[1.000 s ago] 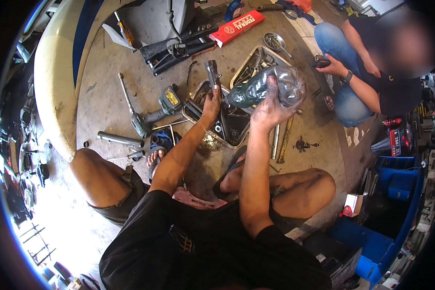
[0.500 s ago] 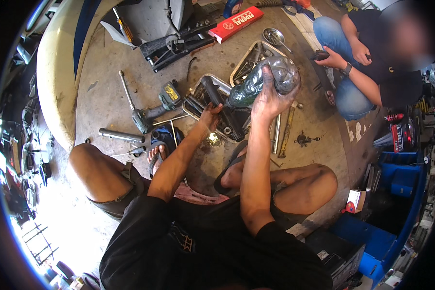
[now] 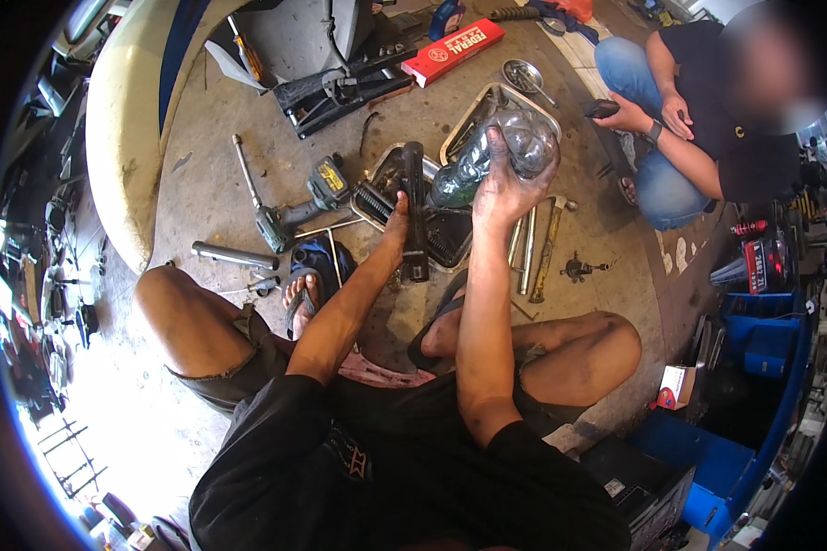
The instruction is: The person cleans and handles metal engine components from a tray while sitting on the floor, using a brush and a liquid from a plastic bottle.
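A shallow parts tray (image 3: 382, 154) lies below and between our left hand (image 3: 395, 227) and right hand (image 3: 510, 188), with a second tray (image 3: 465, 121) beyond the right and a cordless power tool (image 3: 296, 217) out past the left. Our right hand wraps the base end of a clear plastic bottle (image 3: 476, 170), tilted so its neck points down and across toward the left hand; the creased wall, we judge, calls for a light, even grip, since a hard squeeze could push out any contents, which glare keeps us from making out. Our left hand holds a dark tube (image 3: 414, 179) around its middle, thumb showing and the other fingers mostly hidden behind. The bottle's neck sits close beside the tube, to the right of our left thumb; whether the two touch, we cannot tell. Good practice here, in our view, is to let the left hand steady the tube while the right makes the fine turns of the bottle, with both above the tray to catch drips. Just left of our left hand rests a coil spring (image 3: 374, 202), best not snagged by the knuckles.
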The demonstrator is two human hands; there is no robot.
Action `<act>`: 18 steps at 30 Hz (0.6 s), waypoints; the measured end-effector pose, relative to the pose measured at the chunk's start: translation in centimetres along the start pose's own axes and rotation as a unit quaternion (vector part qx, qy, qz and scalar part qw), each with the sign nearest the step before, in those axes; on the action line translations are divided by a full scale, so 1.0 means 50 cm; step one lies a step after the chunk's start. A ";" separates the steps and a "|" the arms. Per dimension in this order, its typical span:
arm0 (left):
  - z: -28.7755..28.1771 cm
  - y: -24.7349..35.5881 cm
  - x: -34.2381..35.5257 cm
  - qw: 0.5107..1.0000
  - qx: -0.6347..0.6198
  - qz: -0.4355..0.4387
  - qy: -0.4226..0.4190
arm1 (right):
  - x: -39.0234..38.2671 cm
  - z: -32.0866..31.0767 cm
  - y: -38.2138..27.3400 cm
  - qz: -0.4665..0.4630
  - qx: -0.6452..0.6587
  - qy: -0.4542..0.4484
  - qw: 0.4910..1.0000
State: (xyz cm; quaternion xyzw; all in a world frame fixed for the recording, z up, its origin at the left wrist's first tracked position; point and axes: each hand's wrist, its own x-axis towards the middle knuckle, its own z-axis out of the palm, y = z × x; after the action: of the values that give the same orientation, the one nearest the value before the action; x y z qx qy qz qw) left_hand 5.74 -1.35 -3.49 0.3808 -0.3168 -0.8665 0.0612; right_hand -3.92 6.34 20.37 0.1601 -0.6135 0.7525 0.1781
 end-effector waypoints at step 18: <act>0.095 0.044 -0.082 1.000 -0.022 0.001 -0.013 | 0.019 -0.021 0.007 -0.022 0.002 0.008 1.000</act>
State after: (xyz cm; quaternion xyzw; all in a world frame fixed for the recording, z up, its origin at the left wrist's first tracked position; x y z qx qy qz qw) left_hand 5.01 0.71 2.79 0.3679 -0.2985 -0.8781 0.0665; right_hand -4.95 7.37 20.30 0.1682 -0.6072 0.7505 0.1995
